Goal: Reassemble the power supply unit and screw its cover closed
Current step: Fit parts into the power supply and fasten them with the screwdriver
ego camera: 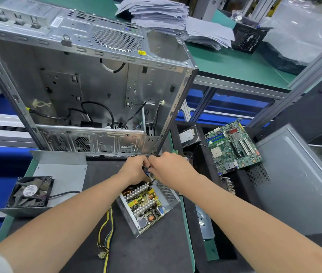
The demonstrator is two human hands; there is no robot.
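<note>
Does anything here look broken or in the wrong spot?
Nothing looks broken, but the power supply sits crooked and open, insides showing. Its cover lies apart on the left, with the fan resting on it. The green circuit board lies tilted among black parts on the right.

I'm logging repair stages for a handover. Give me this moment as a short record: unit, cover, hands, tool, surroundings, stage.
Unit: power supply unit open, circuit board exposed
Cover: cover off, lying to the left, fan at its near end
Hands: left hand and right hand meet at the unit's far corner
Tool: dark tool, likely a screwdriver, gripped by both hands
Cables: yellow and black cables trail toward the person
Behind: open computer case
Right: motherboard
Stage: cover not yet fitted
</note>
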